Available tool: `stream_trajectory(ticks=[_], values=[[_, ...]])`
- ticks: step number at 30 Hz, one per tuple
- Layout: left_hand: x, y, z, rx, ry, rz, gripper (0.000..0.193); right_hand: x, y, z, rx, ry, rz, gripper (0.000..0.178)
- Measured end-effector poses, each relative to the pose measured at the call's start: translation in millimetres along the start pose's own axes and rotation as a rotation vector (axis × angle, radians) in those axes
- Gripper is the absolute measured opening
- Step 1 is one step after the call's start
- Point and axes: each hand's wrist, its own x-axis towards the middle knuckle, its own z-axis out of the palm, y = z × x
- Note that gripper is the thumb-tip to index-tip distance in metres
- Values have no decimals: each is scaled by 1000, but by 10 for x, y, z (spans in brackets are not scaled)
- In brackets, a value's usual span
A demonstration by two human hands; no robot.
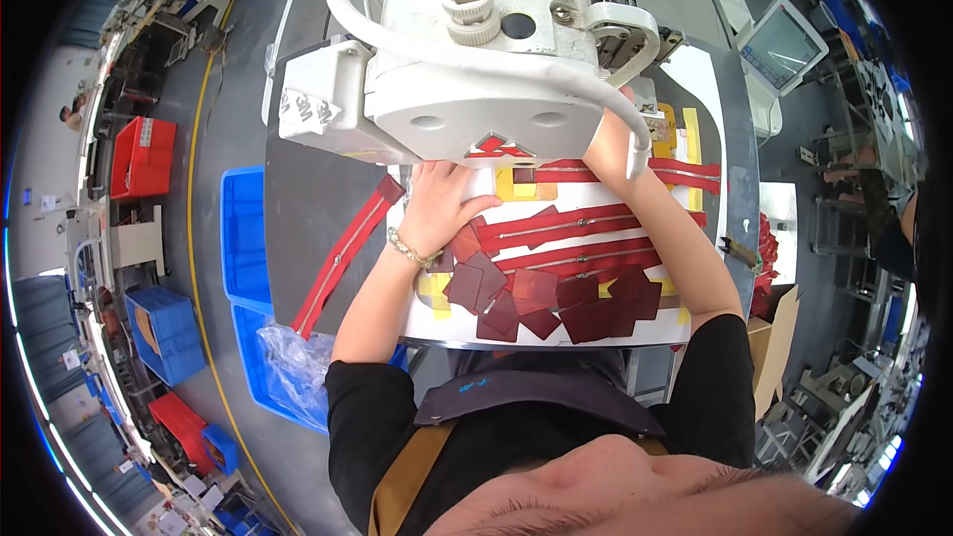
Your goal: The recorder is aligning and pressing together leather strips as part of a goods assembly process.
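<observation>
My left hand (437, 203) lies flat at the front of the white sewing machine (476, 69), thumb stretched out to the right. Its fingertips pass under the machine head, out of sight. My right hand (610, 146) reaches up beside the machine head, its fingers mostly hidden there. A red zipper (568, 177) with metal teeth and a dark red end patch (523, 176) runs under my right wrist. Closer to me lie more red zippers (566, 225). Dark red square patches (536, 290) are heaped in front of them. Another red zipper (340, 260) slants left of my left forearm.
Blue bins (245, 228) stand left of the table (318, 174), one with clear plastic (298, 362). A screen (784, 45) sits at the far right. A cardboard box (774, 349) and a red heap (767, 253) are beyond the right edge.
</observation>
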Motion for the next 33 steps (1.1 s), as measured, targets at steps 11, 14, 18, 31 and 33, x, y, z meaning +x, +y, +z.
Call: stream_trajectory(ticks=[11, 14, 18, 31, 33], values=[[-10, 42, -16, -36, -6, -14, 56, -332, -80, -262, 16, -132, -81, 31], [-30, 26, -16, -70, 2, -20, 54, -333, -137, -205, -43, -121, -129, 25], [-39, 20, -42, -90, -36, -36, 51, -168, -46, -308, 731, -435, 65, 31], [-7, 68, -115, -117, 24, -1, 43, -78, -145, -589, 844, -610, 366, 30], [-28, 23, -94, -95, 34, -4, 39, -139, -159, -550, 876, -731, 373, 31]])
